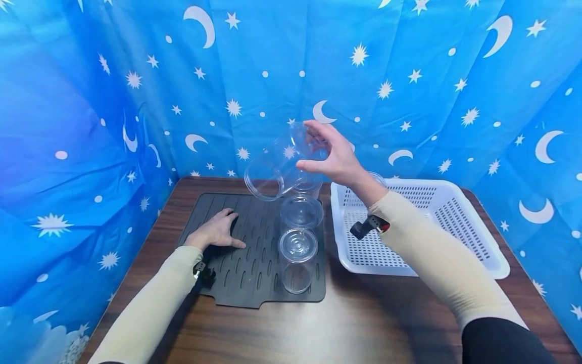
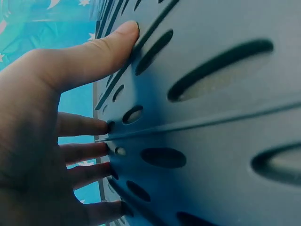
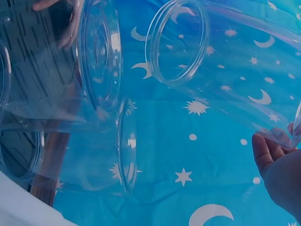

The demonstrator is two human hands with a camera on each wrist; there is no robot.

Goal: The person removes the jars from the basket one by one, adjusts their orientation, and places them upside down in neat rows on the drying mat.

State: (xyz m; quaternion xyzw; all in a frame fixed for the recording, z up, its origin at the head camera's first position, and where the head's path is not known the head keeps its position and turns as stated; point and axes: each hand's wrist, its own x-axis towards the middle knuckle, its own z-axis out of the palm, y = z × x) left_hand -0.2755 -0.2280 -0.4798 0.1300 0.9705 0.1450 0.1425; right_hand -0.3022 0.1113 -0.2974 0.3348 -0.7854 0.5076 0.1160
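My right hand (image 1: 336, 154) grips one end of a clear plastic jar (image 1: 278, 164), raised above the back of the mat. The jar tilts, its ringed far end pointing down to the left; in the right wrist view that same jar (image 3: 230, 70) slants across the backdrop. My left hand (image 1: 217, 230) rests on the dark slotted mat (image 1: 254, 298), fingers spread and holding nothing. The left wrist view shows its thumb and fingertips touching the mat. Several clear jars stand in a row along the mat's right side, the nearest jar (image 1: 297, 247) toward me.
To the right sits a white perforated basket (image 1: 420, 270), partly hidden by my right arm. A clear rim (image 1: 376, 178) shows at its back left. Beneath everything is a brown wooden table (image 1: 345, 323), and a blue star-and-moon curtain (image 1: 291, 55) hangs close behind.
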